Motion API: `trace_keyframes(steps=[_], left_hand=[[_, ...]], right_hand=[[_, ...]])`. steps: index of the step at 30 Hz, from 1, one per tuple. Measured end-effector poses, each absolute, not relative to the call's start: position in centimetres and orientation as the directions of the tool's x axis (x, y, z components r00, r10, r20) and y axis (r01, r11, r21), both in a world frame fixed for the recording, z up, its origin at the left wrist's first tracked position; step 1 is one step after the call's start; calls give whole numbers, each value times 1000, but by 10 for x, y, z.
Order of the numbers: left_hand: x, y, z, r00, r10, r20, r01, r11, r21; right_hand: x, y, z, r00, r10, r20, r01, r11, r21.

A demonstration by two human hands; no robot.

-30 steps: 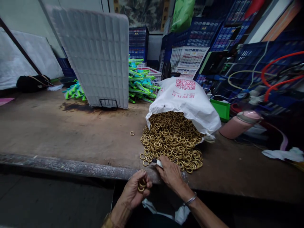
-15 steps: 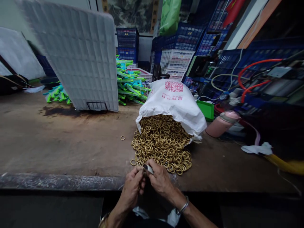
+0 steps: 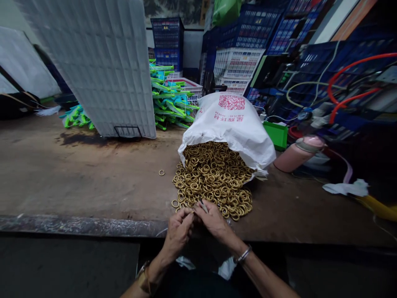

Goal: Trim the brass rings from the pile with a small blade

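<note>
At the table's front edge, my left hand (image 3: 179, 228) is closed in a pinch. A small gold-coloured glint shows at its fingertips, but what they hold is mostly hidden. Touching or nearly touching it, my right hand (image 3: 216, 223) is closed on a small pale tool with a dark end (image 3: 203, 206), its kind unclear. Just beyond both hands lies a heap of gold-coloured metal rings (image 3: 214, 182). They spill from the mouth of a white sack (image 3: 228, 120) with red print, lying on its side. One loose ring (image 3: 161, 172) lies left of the heap.
A tall, pale, ribbed panel (image 3: 102, 70) stands at the back left in a black wire stand. Behind it are bright green and blue pieces (image 3: 172, 101). Stacked crates (image 3: 238, 64) fill the back. Right of the sack are a green tray (image 3: 277, 135) and a pink bottle (image 3: 299, 153).
The view has tipped downward, so the scene sits higher in the picture. My hands stay together, and the pale tool in my right hand now points more upright.
</note>
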State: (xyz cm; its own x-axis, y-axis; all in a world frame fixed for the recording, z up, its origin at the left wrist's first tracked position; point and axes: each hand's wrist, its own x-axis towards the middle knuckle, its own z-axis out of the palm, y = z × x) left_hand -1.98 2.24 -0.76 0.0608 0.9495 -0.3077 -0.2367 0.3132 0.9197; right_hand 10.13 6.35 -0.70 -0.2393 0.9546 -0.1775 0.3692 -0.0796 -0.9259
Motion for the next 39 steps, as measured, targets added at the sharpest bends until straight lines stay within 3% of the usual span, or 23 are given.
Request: trace_keyframes(steps=[3, 13, 16, 19, 24, 32, 36, 39], left_hand=[[-19, 24, -7, 100, 909, -404, -303, 414, 858], [-20, 26, -8, 160, 909, -385, -369, 417, 831], [-20, 26, -7, 138, 909, -393, -369, 416, 831], [-20, 27, -5, 119, 918, -379, -365, 395, 843], [-19, 28, -2, 106, 930, -353, -399, 365, 841], [-22, 17, -4, 86, 947, -311, -303, 322, 897], [-31, -4, 6, 202, 903, -379, -353, 428, 832], [-44, -11, 8, 198, 876, -440, -504, 476, 720]], right_hand=[[101, 66, -3, -237, 965, -109, 388, -9, -922], [103, 68, -1, -294, 952, -92, 296, -1, -955], [106, 68, -1, -262, 963, -66, 341, 28, -940], [109, 64, -2, -292, 956, 9, 493, 159, -855], [108, 56, -1, -421, 907, 14, 659, 316, -682], [107, 57, 4, -407, 907, -110, 845, 328, -423], [107, 61, -2, -337, 934, -121, 903, 284, -324], [102, 60, -7, -358, 929, -96, 895, 313, -317]])
